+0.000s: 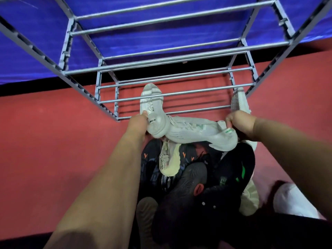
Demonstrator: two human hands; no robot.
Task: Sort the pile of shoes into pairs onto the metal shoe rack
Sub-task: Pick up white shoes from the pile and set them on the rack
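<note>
The grey metal shoe rack (179, 59) stands ahead on the floor, and I see its bare rails from above. My left hand (138, 124) grips a white sneaker (151, 102) by its side, with the toe over the lowest rails. My right hand (240, 125) is closed on a white shoe with a knobbly sole (239, 100), held at the rack's right front corner. A third white sneaker with green marks (194, 133) lies crosswise between my hands on top of the pile. Under it lie black shoes with orange marks (150, 159), a cream shoe (169, 159) and a black shoe with green marks (237, 170).
The floor is a red carpet (53, 141). A blue cloth (36, 51) hangs behind the rack. A dark upturned sole with a red spot (195, 178) and a pale shoe (250, 196) lie in the near pile. A white rounded thing (294, 203) sits at the lower right.
</note>
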